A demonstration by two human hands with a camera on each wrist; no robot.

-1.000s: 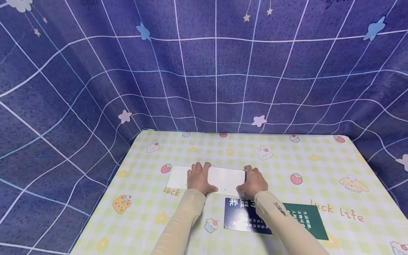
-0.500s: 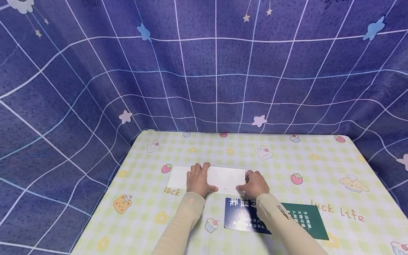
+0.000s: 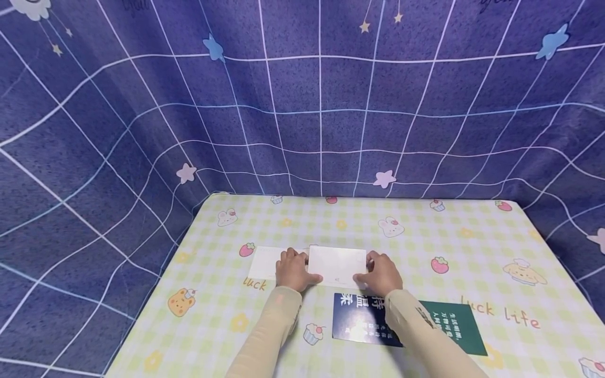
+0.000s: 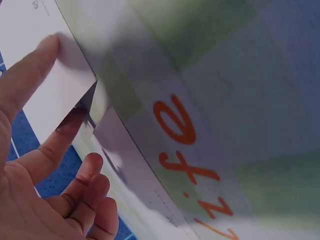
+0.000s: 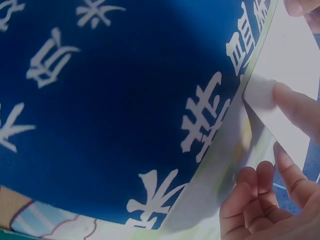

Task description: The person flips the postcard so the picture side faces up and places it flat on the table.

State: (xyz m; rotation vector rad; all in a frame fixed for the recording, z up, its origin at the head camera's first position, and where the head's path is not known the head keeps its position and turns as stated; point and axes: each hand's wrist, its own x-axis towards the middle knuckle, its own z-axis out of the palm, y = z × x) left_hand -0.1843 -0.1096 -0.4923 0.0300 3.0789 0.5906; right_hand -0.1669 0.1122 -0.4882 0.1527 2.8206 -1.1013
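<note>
A white card (image 3: 337, 265), blank apart from small print, is held between both hands. My left hand (image 3: 293, 270) pinches its left end, with the thumb (image 4: 42, 55) on the upper face and the forefinger beneath. On the right end, my right hand (image 3: 384, 273) pinches it the same way, its thumb (image 5: 292, 102) on top. Raised corners with shadow below show in both wrist views. A second white card (image 3: 262, 262) lies flat on the table, partly hidden by my left hand. The left hand's other fingers curl loosely above that card.
A dark blue card (image 3: 359, 320) with white characters lies nearer me, partly under my right forearm. Beside it is a green card (image 3: 456, 325), also partly covered. The checked tablecloth (image 3: 212, 325) reaches a dark blue grid-patterned curtain (image 3: 293, 131) at the back.
My left fingers have drawn back from over the card's far edge to its left end. The card has lifted a little, and my right hand has shifted slightly right.
</note>
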